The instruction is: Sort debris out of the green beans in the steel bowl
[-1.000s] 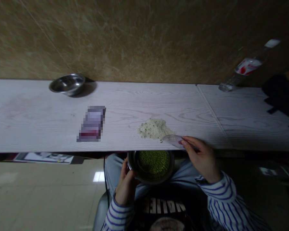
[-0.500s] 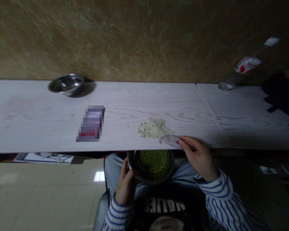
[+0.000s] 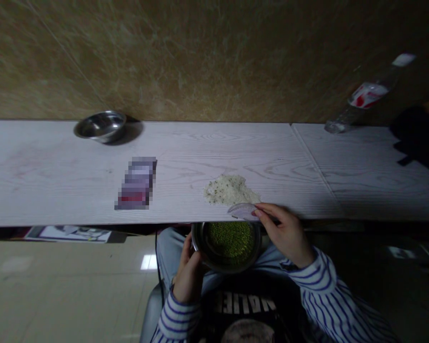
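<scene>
My left hand [image 3: 188,274] grips the rim of a steel bowl of green beans [image 3: 230,240], held just below the front edge of the white wooden table [image 3: 214,166]. My right hand [image 3: 284,233] pinches a small clear plastic scraper [image 3: 242,211] that rests on the table's front edge. The scraper lies just in front of a pile of white rice mixed with a few green beans [image 3: 229,190]. The bowl's far rim is hidden under the table edge.
An empty steel bowl [image 3: 100,126] stands at the back left by the wall. A blurred flat packet [image 3: 136,183] lies left of the pile. A plastic bottle [image 3: 367,95] leans at the back right, beside a dark object [image 3: 418,138]. Tiled floor shows below.
My right hand has slid the scraper leftward along the table's front edge, closer to the spot above the bowl. The left hand and bowl have barely moved.
</scene>
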Tool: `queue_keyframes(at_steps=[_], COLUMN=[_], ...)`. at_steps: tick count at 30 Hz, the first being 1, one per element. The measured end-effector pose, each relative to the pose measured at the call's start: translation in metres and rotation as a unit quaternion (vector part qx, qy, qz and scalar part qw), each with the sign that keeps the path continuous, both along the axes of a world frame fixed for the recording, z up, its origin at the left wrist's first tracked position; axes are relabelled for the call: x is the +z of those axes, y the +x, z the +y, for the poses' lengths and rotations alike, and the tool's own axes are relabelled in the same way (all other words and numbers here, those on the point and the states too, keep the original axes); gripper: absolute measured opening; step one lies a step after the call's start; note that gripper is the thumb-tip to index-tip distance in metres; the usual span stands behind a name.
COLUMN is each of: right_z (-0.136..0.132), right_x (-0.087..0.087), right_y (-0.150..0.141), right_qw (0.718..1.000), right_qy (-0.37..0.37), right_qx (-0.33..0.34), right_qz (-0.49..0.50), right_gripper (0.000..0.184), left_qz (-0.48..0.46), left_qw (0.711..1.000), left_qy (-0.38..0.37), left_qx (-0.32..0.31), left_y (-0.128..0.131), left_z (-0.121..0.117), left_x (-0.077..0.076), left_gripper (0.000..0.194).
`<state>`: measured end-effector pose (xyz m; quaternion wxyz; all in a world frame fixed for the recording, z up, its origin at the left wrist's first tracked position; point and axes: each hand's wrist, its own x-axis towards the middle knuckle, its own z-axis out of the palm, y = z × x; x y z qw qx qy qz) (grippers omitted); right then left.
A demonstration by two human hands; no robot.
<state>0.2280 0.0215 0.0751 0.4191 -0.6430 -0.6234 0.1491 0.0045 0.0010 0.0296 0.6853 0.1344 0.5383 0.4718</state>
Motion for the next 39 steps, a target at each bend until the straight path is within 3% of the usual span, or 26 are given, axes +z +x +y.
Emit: queue_keyframes(at_steps=[6,12,18,39], right_z=[-0.004,-0.001,0.003,0.005], right_x=[0.004,-0.003,-0.006,-0.004], right_y=[-0.004,0.015,0.015,0.003], right_qw=[0.999,0.999,0.997,0.998], right_qy=[-0.021,-0.012,-0.013,-0.035], right_qx=[0.026,-0.047,-0.069,-0.027], right_qz=[0.018,0.021,0.021,0.040], right_gripper=[0.020,0.026,0.027,0.027], left_qz=[0.003,-0.003,-0.028,-0.012], left_qw=[1.000,1.000,0.999,1.000], left_qy=[-0.003,-0.021,-0.012,0.002], left_qx=[0.002,0.013,0.022,0.014], left_y=[-0.001,-0.004,-0.005,-0.007], left_z=[0.001,0.000,0.000,0.002], left_x=[0.002,-0.003,-0.002,0.002], left_gripper=[0.068,0.070,0.068,0.063])
